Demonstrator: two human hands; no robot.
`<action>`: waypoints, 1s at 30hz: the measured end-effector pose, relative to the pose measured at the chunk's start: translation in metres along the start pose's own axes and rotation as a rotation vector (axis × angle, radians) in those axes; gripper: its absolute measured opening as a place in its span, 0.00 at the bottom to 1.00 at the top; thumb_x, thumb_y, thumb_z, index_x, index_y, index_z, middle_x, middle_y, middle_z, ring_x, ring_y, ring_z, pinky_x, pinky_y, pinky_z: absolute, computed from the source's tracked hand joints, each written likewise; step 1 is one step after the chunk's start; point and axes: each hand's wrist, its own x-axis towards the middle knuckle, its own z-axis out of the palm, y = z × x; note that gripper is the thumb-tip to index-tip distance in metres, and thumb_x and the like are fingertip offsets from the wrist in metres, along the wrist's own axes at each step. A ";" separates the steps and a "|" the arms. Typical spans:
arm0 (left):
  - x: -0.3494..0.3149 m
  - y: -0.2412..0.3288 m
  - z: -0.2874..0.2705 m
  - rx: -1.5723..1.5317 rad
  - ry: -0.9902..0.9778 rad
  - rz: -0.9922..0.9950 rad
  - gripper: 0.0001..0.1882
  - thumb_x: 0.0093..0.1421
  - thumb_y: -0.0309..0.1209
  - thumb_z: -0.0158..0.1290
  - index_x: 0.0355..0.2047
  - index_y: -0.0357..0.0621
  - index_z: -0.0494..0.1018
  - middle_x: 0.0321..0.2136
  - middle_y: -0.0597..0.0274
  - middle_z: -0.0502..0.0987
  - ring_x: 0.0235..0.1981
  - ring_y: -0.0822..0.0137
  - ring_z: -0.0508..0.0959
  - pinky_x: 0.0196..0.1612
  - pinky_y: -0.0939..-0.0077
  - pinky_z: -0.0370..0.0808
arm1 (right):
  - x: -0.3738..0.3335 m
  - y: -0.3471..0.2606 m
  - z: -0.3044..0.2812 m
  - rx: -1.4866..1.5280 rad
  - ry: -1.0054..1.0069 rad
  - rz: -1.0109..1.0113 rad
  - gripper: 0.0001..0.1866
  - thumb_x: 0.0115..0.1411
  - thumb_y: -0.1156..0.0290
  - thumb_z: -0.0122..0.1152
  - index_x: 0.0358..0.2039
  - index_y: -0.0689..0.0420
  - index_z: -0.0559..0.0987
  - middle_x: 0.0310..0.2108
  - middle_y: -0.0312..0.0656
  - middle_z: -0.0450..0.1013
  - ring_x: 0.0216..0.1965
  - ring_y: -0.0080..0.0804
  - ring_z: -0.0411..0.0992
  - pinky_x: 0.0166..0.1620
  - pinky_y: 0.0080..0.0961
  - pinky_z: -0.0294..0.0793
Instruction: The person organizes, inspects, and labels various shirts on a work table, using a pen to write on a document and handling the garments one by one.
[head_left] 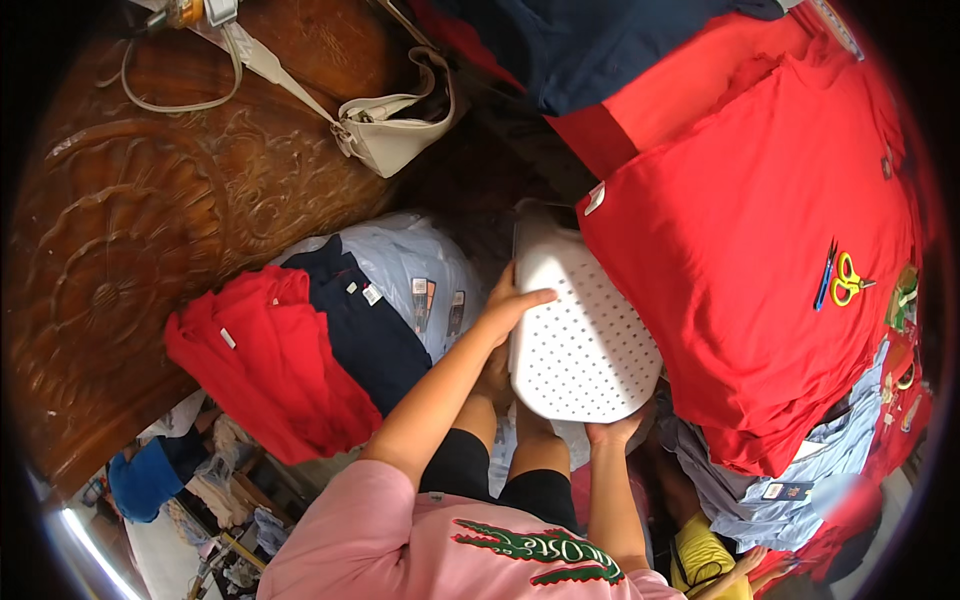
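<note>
**Basket held in both hands beside the red shirts**

The basket (585,345), white and dotted with small holes, is hanging tilted in the middle of the view, its perforated side facing up toward the camera. The left hand (510,305) is pressing against its left edge, thumb lying along the rim and fingers closed over it. The right hand (615,432) is gripping from underneath at the lower rim, fingers wrapped around the edge, mostly hidden behind the plastic. Both hands are clamped on the basket, then, one on the side and one below.

Just to the right, a thick stack of red shirts (760,250) is lying flat, and the basket's right edge is touching or slipping under it; which one cannot be told. On top of that stack, well apart from the hands, yellow scissors (850,280) are sitting beside a blue pen (826,275). To the left, more folded clothes are resting: a red pile (265,370), a navy shirt (360,330) and bagged pale blue shirts (420,265). Further up, a cream handbag (395,125) is leaning on a carved wooden panel (120,250).
</note>
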 end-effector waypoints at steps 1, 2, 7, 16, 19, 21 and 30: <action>0.003 -0.004 0.007 -0.017 -0.012 -0.003 0.59 0.52 0.34 0.75 0.79 0.40 0.52 0.68 0.46 0.70 0.69 0.52 0.71 0.71 0.62 0.67 | 0.002 -0.004 -0.006 -0.053 0.001 -0.046 0.43 0.72 0.32 0.36 0.75 0.49 0.66 0.72 0.43 0.67 0.70 0.49 0.68 0.68 0.55 0.74; -0.011 -0.010 0.001 -0.106 -0.024 0.026 0.56 0.52 0.33 0.75 0.77 0.40 0.55 0.66 0.48 0.72 0.67 0.55 0.72 0.68 0.63 0.70 | 0.004 -0.011 -0.011 -0.107 0.002 -0.091 0.39 0.75 0.37 0.39 0.74 0.52 0.67 0.69 0.43 0.70 0.67 0.48 0.73 0.65 0.53 0.79; -0.027 0.011 -0.052 -0.341 0.112 0.035 0.49 0.54 0.35 0.74 0.73 0.42 0.62 0.60 0.53 0.75 0.62 0.57 0.76 0.65 0.61 0.74 | 0.029 0.022 0.049 -0.149 -0.050 -0.173 0.30 0.79 0.48 0.40 0.71 0.54 0.70 0.68 0.44 0.72 0.65 0.45 0.74 0.63 0.48 0.80; 0.068 0.091 -0.091 -0.530 0.340 0.276 0.44 0.63 0.50 0.68 0.71 0.39 0.65 0.66 0.52 0.73 0.66 0.54 0.74 0.67 0.55 0.74 | 0.166 0.032 0.211 -0.178 -0.392 -0.124 0.32 0.76 0.48 0.53 0.70 0.57 0.68 0.68 0.46 0.69 0.67 0.45 0.68 0.68 0.50 0.71; 0.107 0.093 -0.087 -0.533 0.327 0.246 0.45 0.61 0.51 0.70 0.70 0.40 0.67 0.66 0.51 0.72 0.66 0.53 0.73 0.67 0.53 0.73 | 0.202 0.028 0.251 -0.380 -0.339 -0.152 0.30 0.76 0.49 0.54 0.67 0.58 0.71 0.64 0.46 0.71 0.63 0.42 0.70 0.65 0.46 0.72; 0.116 0.096 -0.076 -0.498 0.354 0.195 0.45 0.60 0.51 0.71 0.70 0.40 0.67 0.67 0.51 0.70 0.66 0.54 0.72 0.66 0.53 0.73 | 0.210 0.025 0.253 -0.562 -0.320 -0.163 0.29 0.76 0.50 0.55 0.65 0.58 0.72 0.61 0.46 0.73 0.61 0.40 0.71 0.63 0.44 0.73; 0.097 0.120 -0.088 0.033 0.535 0.161 0.59 0.61 0.57 0.67 0.77 0.33 0.51 0.74 0.42 0.60 0.73 0.49 0.63 0.75 0.44 0.53 | 0.065 0.013 0.050 -1.304 -0.749 0.072 0.21 0.73 0.55 0.62 0.53 0.61 0.82 0.44 0.40 0.81 0.43 0.27 0.76 0.49 0.31 0.78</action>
